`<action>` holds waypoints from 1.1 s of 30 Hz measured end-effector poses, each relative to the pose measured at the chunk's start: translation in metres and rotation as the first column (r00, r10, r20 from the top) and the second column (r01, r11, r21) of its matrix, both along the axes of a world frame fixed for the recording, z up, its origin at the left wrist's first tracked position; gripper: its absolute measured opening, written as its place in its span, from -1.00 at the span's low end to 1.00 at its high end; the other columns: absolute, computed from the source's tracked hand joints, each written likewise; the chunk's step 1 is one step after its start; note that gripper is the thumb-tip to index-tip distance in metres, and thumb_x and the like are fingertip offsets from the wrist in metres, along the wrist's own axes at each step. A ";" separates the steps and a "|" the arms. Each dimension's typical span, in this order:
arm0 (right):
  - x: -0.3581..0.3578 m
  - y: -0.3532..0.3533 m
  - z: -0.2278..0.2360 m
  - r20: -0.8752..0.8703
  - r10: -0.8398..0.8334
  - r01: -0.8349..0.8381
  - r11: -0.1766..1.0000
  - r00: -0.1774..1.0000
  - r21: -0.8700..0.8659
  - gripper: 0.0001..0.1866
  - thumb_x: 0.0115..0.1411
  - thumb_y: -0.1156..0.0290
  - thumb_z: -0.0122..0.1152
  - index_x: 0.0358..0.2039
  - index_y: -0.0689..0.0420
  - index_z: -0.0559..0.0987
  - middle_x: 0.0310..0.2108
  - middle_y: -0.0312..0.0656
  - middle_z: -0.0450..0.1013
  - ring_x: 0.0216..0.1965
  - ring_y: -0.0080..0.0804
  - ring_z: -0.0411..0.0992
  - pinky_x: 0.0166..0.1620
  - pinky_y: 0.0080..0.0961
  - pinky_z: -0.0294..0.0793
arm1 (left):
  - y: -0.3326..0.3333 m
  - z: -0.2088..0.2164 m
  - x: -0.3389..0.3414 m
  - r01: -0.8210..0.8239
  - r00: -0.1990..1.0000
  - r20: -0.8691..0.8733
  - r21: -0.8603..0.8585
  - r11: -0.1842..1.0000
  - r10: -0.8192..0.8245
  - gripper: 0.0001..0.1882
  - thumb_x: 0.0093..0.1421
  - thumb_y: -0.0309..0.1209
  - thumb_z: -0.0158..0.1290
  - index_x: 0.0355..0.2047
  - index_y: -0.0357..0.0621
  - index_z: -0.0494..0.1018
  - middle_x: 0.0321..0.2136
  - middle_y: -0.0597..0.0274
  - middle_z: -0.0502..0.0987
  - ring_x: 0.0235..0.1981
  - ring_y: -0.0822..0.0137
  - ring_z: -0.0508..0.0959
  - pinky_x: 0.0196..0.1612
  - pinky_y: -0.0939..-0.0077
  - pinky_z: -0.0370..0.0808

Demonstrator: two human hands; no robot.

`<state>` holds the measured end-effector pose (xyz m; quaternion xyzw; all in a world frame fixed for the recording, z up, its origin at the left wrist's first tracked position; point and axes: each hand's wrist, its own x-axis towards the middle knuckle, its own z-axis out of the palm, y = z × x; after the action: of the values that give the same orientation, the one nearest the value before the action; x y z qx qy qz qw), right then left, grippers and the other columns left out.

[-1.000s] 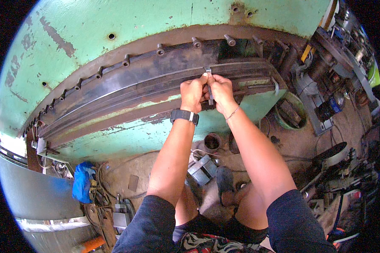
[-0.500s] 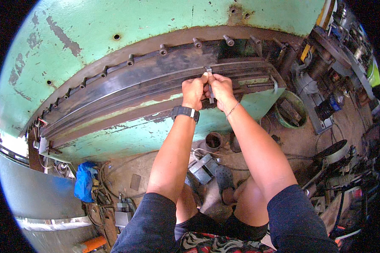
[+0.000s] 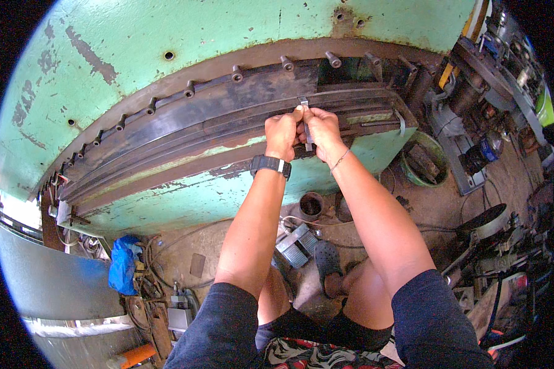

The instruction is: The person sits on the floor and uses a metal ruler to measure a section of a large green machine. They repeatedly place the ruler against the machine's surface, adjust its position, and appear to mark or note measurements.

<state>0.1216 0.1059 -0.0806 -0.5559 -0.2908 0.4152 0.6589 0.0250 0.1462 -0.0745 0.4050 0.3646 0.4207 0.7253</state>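
A narrow metal strip (image 3: pixel 309 147) lies crosswise over the front edge of a long dark die (image 3: pixel 221 131), its far end reaching toward the tooling above. My left hand (image 3: pixel 281 134), with a black watch at the wrist, is closed on the strip from the left. Closed as well, my right hand (image 3: pixel 324 131) pinches it from the right, and the two thumbs meet on top. The fingers hide the strip's middle part. Behind the hands runs a dark upper blade (image 3: pixel 166 123) with a row of bolts, under a chipped green machine body (image 3: pixel 228 31).
On the floor below sit a grey foot pedal (image 3: pixel 297 245), my shoe (image 3: pixel 328 261) beside it, and a round metal can (image 3: pixel 311 205). A green tub (image 3: pixel 423 161) with scrap stands to the right. At left are a blue bag (image 3: pixel 124 264) and cables.
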 end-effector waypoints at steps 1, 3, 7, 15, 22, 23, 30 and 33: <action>-0.002 0.001 0.000 -0.002 0.006 -0.006 1.000 1.000 0.003 -0.70 0.42 0.24 0.15 -0.39 0.16 0.61 -0.61 -0.28 0.50 -0.69 -0.55 0.40 -0.63 -0.53 0.39 | 0.001 -0.002 -0.002 -0.003 1.000 0.013 -0.002 1.000 0.003 -0.70 0.31 -0.31 0.18 -0.53 -0.18 0.47 -0.60 0.29 0.44 -0.67 0.43 0.40 -0.63 0.50 0.37; -0.003 0.002 0.000 -0.008 0.013 -0.013 1.000 1.000 0.005 -0.70 0.42 0.25 0.15 -0.39 0.17 0.62 -0.60 -0.28 0.50 -0.69 -0.55 0.40 -0.63 -0.54 0.38 | 0.000 -0.003 -0.002 -0.030 0.999 0.033 0.003 1.000 0.030 -0.70 0.30 -0.30 0.20 -0.53 -0.16 0.47 -0.60 0.31 0.44 -0.67 0.44 0.39 -0.63 0.51 0.35; 0.001 0.001 -0.004 -0.010 0.022 -0.021 1.000 1.000 0.020 -0.70 0.42 0.26 0.15 -0.40 0.17 0.62 -0.59 -0.28 0.51 -0.68 -0.55 0.40 -0.62 -0.55 0.37 | -0.019 -0.005 0.003 -0.122 0.990 0.082 0.048 0.991 0.118 -0.70 0.28 -0.29 0.25 -0.55 -0.11 0.47 -0.61 0.37 0.43 -0.67 0.49 0.36 -0.64 0.55 0.29; 0.000 -0.002 -0.011 0.037 0.008 -0.010 0.998 0.999 0.058 -0.65 0.39 0.14 0.20 -0.35 0.18 0.64 -0.54 -0.29 0.55 -0.59 -0.60 0.46 -0.53 -0.57 0.42 | -0.030 -0.024 -0.013 -0.411 0.898 0.205 0.079 0.908 0.388 -0.90 0.25 -0.46 0.23 -0.33 -0.27 0.61 -0.37 0.19 0.65 -0.43 0.43 0.57 -0.35 0.59 0.49; -0.013 -0.015 -0.013 0.296 -0.136 0.091 0.983 0.946 0.161 -0.73 0.34 0.39 0.19 -0.10 0.34 0.63 -0.32 -0.12 0.63 -0.33 -0.33 0.57 -0.19 -0.40 0.51 | -0.043 -0.020 -0.018 -0.170 0.944 -0.199 0.391 0.904 0.264 -0.79 0.26 -0.47 0.20 -0.16 -0.34 0.65 -0.28 0.23 0.68 -0.27 0.49 0.56 -0.14 0.55 0.48; -0.013 -0.014 -0.018 0.353 -0.161 0.112 0.981 0.921 0.156 -0.74 0.33 0.41 0.20 -0.09 0.32 0.63 -0.34 -0.20 0.60 -0.35 -0.43 0.51 -0.22 -0.46 0.48 | -0.039 -0.023 -0.018 -0.151 0.943 -0.218 0.387 0.910 0.250 -0.79 0.26 -0.47 0.20 -0.15 -0.34 0.65 -0.28 0.22 0.68 -0.28 0.49 0.56 -0.14 0.55 0.48; -0.005 -0.027 -0.006 0.575 -0.264 0.279 0.958 0.775 0.065 -0.80 0.23 0.47 0.29 -0.17 0.27 0.70 -0.45 -0.23 0.62 -0.44 -0.62 0.46 -0.32 -0.55 0.46 | -0.034 -0.034 -0.018 -0.088 0.945 -0.241 0.466 0.880 0.223 -0.78 0.25 -0.48 0.19 -0.14 -0.35 0.65 -0.32 0.24 0.68 -0.32 0.49 0.56 -0.22 0.54 0.49; -0.004 -0.034 -0.005 0.617 -0.266 0.289 0.955 0.741 0.065 -0.84 0.21 0.47 0.31 -0.23 0.24 0.73 -0.47 -0.18 0.65 -0.45 -0.60 0.50 -0.32 -0.56 0.48 | -0.036 -0.028 -0.014 -0.082 0.941 -0.250 0.483 0.872 0.227 -0.79 0.26 -0.47 0.19 -0.16 -0.34 0.65 -0.36 0.26 0.67 -0.36 0.52 0.55 -0.28 0.55 0.48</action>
<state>0.1173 0.0723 -0.0857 -0.7095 -0.3971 0.1120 0.5712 0.0106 0.1101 -0.1025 0.5952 0.3896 0.4868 0.5068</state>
